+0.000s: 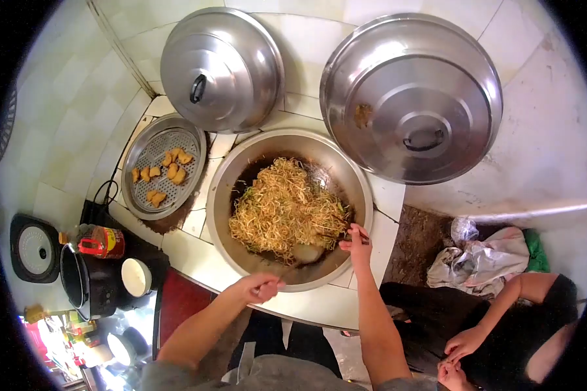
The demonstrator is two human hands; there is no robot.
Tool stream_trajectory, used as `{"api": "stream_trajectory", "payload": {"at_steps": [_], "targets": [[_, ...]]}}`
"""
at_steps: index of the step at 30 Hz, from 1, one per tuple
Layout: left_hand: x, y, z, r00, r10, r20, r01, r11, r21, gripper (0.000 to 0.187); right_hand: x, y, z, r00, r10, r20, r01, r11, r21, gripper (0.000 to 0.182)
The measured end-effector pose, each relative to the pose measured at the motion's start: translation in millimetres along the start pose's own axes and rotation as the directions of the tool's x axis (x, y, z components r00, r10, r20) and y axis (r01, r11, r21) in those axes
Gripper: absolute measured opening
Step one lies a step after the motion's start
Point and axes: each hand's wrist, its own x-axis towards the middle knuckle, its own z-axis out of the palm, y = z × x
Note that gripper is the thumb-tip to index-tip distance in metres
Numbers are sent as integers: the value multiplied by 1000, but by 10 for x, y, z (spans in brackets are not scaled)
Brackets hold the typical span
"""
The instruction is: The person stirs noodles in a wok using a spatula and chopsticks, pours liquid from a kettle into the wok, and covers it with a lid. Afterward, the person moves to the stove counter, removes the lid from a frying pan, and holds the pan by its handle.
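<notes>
A big metal wok (216,218) set into the tiled stove holds a heap of noodles (284,205) mixed with bits of green. At its near rim, my left hand (262,287) is closed around the handle of a spatula (306,253), whose rounded end lies at the near edge of the noodles. My right hand (356,242) is over the wok's right side, fingers pinched on what look like dark chopsticks (347,218); their tips are hard to make out among the noodles.
Left of the wok sits a perforated steamer tray (132,189) with several golden fried pieces. Two large metal lids (231,72) (430,78) lean on the back wall. A rice cooker (88,287) and white bowl (136,277) stand left. Another person's hands (460,348) are at lower right.
</notes>
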Motion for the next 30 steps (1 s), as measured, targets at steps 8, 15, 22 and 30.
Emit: {"api": "stream_trajectory", "payload": {"at_steps": [8, 15, 22, 30], "targets": [[315, -478, 465, 908, 377, -185, -221, 804, 552, 17, 337, 215, -139, 988, 67, -141, -23, 956, 294, 30], [-284, -1034, 898, 790, 574, -215, -118, 487, 865, 21, -79, -231, -567, 989, 65, -133, 4, 887, 462, 27], [-97, -1044, 435, 458, 889, 5, 426, -224, 877, 27, -338, -601, -484, 986, -63, -153, 137, 831, 540, 26], [-113, -904, 313, 472, 876, -105, 478, -154, 865, 26, -425, -291, -539, 988, -108, -113, 118, 990, 82, 30]]}}
